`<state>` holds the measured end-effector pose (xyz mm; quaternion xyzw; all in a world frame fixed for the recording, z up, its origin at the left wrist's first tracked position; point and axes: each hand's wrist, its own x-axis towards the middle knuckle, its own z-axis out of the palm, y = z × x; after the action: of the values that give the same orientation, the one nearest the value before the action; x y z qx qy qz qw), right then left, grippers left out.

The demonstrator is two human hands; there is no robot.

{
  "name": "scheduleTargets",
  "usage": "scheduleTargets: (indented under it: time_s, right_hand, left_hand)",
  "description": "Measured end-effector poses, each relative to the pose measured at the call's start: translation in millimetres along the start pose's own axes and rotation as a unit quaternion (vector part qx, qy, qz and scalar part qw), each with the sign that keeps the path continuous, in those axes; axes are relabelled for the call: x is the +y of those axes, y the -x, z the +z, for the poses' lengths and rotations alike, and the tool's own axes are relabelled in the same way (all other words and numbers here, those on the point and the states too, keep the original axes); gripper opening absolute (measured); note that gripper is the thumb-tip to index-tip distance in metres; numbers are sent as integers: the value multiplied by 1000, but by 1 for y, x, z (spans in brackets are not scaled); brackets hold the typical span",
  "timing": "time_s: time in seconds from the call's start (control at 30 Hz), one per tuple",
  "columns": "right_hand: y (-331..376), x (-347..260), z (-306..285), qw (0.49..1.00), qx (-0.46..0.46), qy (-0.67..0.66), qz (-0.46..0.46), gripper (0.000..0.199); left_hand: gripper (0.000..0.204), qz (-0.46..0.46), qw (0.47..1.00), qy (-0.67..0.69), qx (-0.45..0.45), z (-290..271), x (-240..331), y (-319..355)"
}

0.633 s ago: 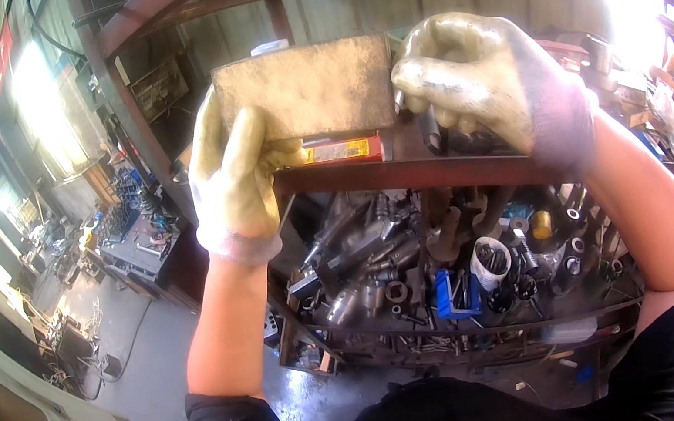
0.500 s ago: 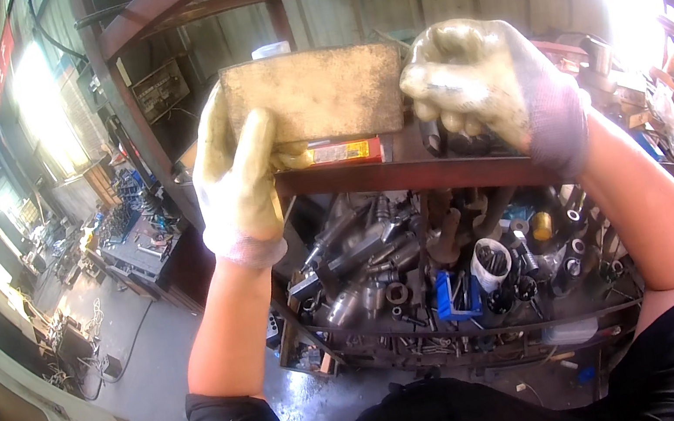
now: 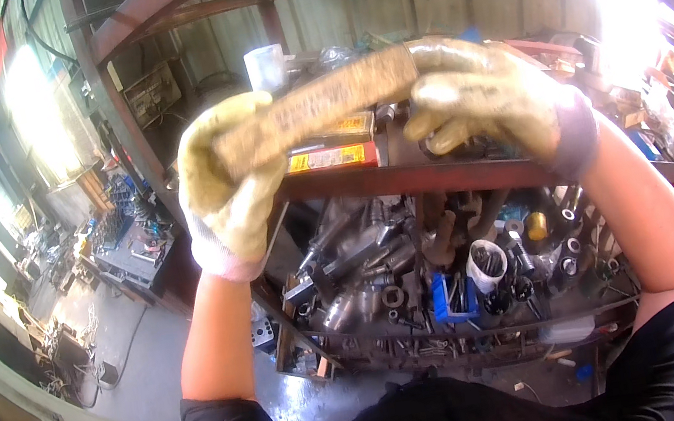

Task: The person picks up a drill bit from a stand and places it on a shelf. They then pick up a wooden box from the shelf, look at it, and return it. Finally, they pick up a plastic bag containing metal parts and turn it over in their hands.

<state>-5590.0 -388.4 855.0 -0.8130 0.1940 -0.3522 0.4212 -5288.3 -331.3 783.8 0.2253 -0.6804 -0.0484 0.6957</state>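
A worn tan cardboard box [image 3: 317, 110], long and flat, is held up in front of me with its narrow side facing me, its right end higher than its left. My left hand [image 3: 226, 179], in a pale work glove, is closed round the box's left end. At the right end, my gloved right hand [image 3: 485, 90] grips the corner between thumb and fingers. Behind and below the box, a red-and-yellow box [image 3: 333, 158] lies on the shelf, with another yellowish box [image 3: 346, 128] just beyond it.
A red-brown steel shelf edge [image 3: 412, 181] runs under my hands. Below it lie several metal tool parts, a blue bin [image 3: 454, 298] and a white cup [image 3: 487, 264] of small rods. A white container [image 3: 266, 69] stands behind the box. A workbench [image 3: 131, 247] is at left.
The box has turned from its broad face to its narrow side and tilted, right end up. My right hand, curled beside the box before, now grips its right end.
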Motion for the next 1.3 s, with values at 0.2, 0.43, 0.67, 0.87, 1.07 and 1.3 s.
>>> scheduleTargets:
  time_s: [0.2, 0.43, 0.67, 0.87, 1.07, 1.3]
  right_hand:
    - [-4, 5, 19, 993, -8, 54, -106, 101]
    - [4, -4, 36, 974, 74, 138, -165, 100]
    - [17, -1, 57, 956, 159, 120, -214, 103]
    - [15, 13, 63, 932, 155, 171, -278, 109]
    - [15, 22, 61, 926, 124, 137, -328, 95]
    - [22, 14, 67, 912, 156, 267, -268, 92]
  left_hand:
    - [54, 147, 980, -55, -123, -25, -11, -4]
    - [108, 143, 982, -46, -116, -12, -5, 6]
    - [74, 60, 998, 14, -2, -2, 22, 46]
    - [73, 73, 993, 89, 31, 15, 28, 59]
    - [68, 93, 988, 117, 37, 20, 45, 59]
    - [56, -153, 970, 127, 141, 25, 71, 50]
